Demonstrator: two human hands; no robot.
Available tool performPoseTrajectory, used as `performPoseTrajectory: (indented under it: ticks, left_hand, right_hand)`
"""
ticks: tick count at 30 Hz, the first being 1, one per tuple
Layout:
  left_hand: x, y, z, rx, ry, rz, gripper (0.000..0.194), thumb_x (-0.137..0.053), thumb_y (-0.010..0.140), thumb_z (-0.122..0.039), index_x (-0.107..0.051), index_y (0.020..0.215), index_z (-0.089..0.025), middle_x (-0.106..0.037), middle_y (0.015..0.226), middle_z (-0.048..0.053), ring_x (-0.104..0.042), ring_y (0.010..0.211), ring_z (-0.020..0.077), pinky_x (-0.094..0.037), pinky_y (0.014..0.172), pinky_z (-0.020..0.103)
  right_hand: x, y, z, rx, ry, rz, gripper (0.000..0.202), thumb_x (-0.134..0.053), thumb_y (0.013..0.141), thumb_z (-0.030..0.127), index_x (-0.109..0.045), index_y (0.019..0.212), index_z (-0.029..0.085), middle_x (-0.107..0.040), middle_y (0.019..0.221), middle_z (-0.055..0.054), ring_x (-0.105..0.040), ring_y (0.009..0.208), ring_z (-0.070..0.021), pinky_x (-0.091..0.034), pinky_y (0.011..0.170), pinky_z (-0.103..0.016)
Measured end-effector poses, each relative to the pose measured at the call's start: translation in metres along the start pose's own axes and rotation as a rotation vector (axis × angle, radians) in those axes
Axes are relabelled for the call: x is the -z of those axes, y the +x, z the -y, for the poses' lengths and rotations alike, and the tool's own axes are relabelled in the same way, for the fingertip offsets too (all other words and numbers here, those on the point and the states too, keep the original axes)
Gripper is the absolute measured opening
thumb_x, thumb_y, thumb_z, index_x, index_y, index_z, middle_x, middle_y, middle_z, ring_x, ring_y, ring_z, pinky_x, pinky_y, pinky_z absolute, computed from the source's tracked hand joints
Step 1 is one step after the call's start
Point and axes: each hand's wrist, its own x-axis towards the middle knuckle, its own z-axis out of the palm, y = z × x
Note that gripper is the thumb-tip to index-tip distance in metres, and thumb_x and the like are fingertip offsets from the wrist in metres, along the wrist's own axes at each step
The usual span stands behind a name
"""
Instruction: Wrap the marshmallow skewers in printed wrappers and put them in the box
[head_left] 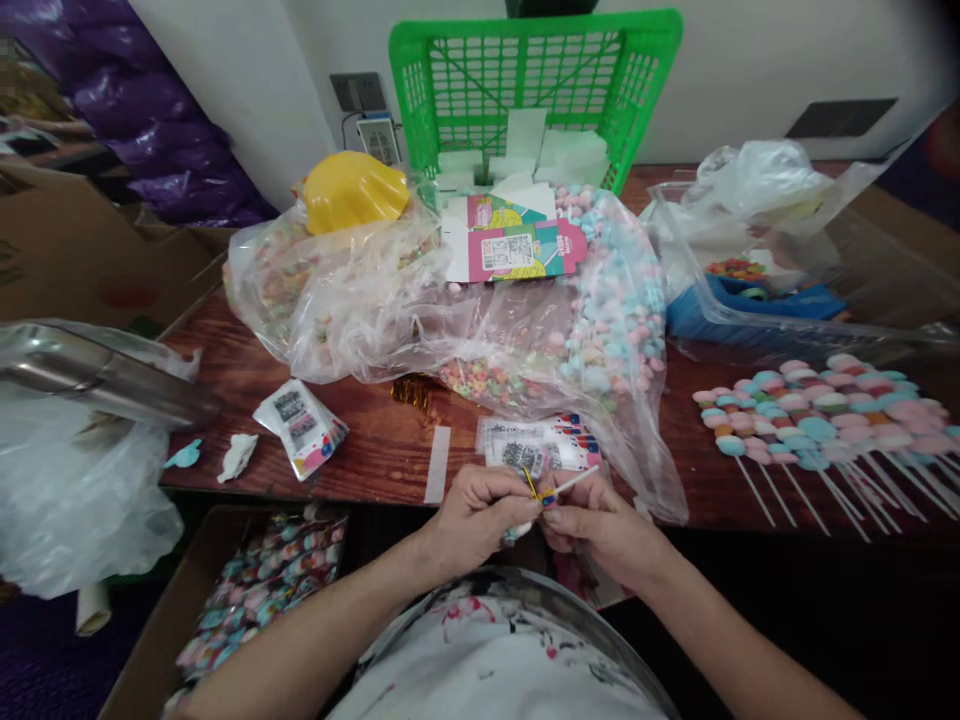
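Near the table's front edge, my left hand point(484, 508) and my right hand point(596, 518) meet with fingers pinched together. Between them is a marshmallow lollipop in a printed clear bag, its white stick point(579, 481) pointing up to the right. A gold twist tie point(530, 484) stands up at the gathered neck of the bag, by my left fingertips. The right thumb and fingers pinch the neck beside the stick. Most of the candy is hidden under my hands; a pale blue bit point(516, 534) shows below the left one. Printed bags point(536, 443) lie just behind my hands.
Large clear bags of candy point(480, 330) and a green crate point(536, 30) stand behind. Marshmallow lollipops point(825, 415) lie right. A bag stack point(300, 425), gold ties point(412, 393) and a steel flask point(97, 375) sit left. Below is a box of wrapped candy point(262, 580).
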Motion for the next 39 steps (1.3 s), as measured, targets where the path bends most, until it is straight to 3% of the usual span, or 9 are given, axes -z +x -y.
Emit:
performPoseTrajectory:
  ticks: [5,9,13,20,25,29,32,34,39]
  left_hand:
    - [-0.005,-0.004,0.001,0.464,-0.291,0.089,0.015,-0.071,0.056,-0.027,-0.068,0.056,-0.012,-0.057,0.045,0.000,-0.043,0.033,0.0065,-0.027,0.029,0.016]
    - [-0.008,-0.004,0.002,0.652,-0.367,0.271,0.011,-0.070,0.051,-0.021,-0.069,0.055,-0.011,-0.062,0.046,0.004,-0.048,0.029,0.0106,-0.029,0.022,0.016]
    - [-0.011,0.000,0.002,0.702,-0.376,0.434,0.009,-0.068,0.047,-0.016,-0.070,0.055,-0.012,-0.064,0.047,0.002,-0.049,0.028,0.0113,-0.032,0.021,0.016]
    - [-0.011,0.014,-0.009,0.745,-0.243,0.667,0.012,-0.077,0.055,-0.023,-0.072,0.061,-0.015,-0.066,0.053,0.003,-0.052,0.035,0.0131,-0.034,0.025,0.020]
    - [0.003,0.039,-0.043,0.402,0.197,0.900,0.015,-0.075,0.062,-0.030,-0.073,0.073,-0.019,-0.067,0.062,0.000,-0.056,0.052,0.0143,-0.040,0.040,0.021]
    - [-0.002,0.037,-0.085,-0.292,0.968,0.487,0.007,-0.069,0.072,-0.024,-0.070,0.075,-0.018,-0.066,0.072,0.004,-0.059,0.070,0.0189,-0.048,0.065,0.028]
    - [-0.015,0.025,-0.089,-0.513,1.239,0.328,0.015,-0.056,0.083,-0.024,-0.067,0.079,-0.015,-0.065,0.090,0.012,-0.058,0.088,0.0244,-0.047,0.081,0.037]
    - [-0.019,0.024,-0.074,-0.416,1.128,0.380,0.018,-0.051,0.085,-0.023,-0.066,0.080,-0.015,-0.065,0.092,0.012,-0.059,0.086,0.0225,-0.048,0.080,0.036]
    - [-0.011,0.045,-0.033,0.083,0.154,0.385,0.017,-0.051,0.079,-0.022,-0.065,0.085,-0.015,-0.063,0.070,0.003,-0.059,0.062,0.0142,-0.047,0.061,0.025]
  right_hand:
    - [0.007,-0.019,0.018,0.508,-0.848,0.080,0.012,-0.042,0.088,0.016,-0.052,0.083,0.018,-0.053,0.073,-0.003,-0.048,0.068,-0.0143,-0.044,0.062,-0.028]
    - [0.012,-0.033,0.029,1.000,-1.235,0.133,0.031,-0.037,0.083,0.004,-0.056,0.105,0.015,-0.062,0.082,-0.010,-0.057,0.078,-0.0202,-0.050,0.073,-0.039]
    - [0.018,-0.038,0.038,1.055,-1.257,0.260,0.033,-0.049,0.085,0.008,-0.056,0.116,0.014,-0.063,0.077,-0.007,-0.057,0.072,-0.0181,-0.051,0.069,-0.036]
    - [0.013,-0.038,0.050,1.041,-1.250,0.320,0.026,-0.036,0.091,0.015,-0.062,0.093,0.018,-0.063,0.075,-0.008,-0.056,0.070,-0.0184,-0.049,0.064,-0.035]
    - [0.002,-0.037,0.052,1.047,-1.495,0.281,0.023,-0.041,0.087,0.012,-0.060,0.078,0.020,-0.060,0.068,-0.004,-0.051,0.062,-0.0165,-0.043,0.061,-0.035]
    - [0.019,-0.016,0.052,0.985,-1.703,0.033,0.021,-0.040,0.085,0.012,-0.054,0.071,0.020,-0.053,0.063,-0.003,-0.045,0.058,-0.0167,-0.036,0.056,-0.033]
    - [0.038,0.002,0.060,0.939,-1.659,-0.230,0.017,-0.039,0.083,0.012,-0.050,0.072,0.020,-0.051,0.063,-0.004,-0.046,0.060,-0.0179,-0.034,0.054,-0.032]
    - [0.042,0.006,0.068,0.962,-1.558,-0.310,0.016,-0.038,0.081,0.009,-0.048,0.075,0.020,-0.051,0.065,-0.005,-0.048,0.064,-0.0185,-0.038,0.056,-0.032]
    - [0.024,-0.003,0.073,1.101,-1.453,-0.312,0.020,-0.040,0.076,0.003,-0.048,0.087,0.017,-0.057,0.076,-0.009,-0.055,0.078,-0.0225,-0.045,0.068,-0.036]
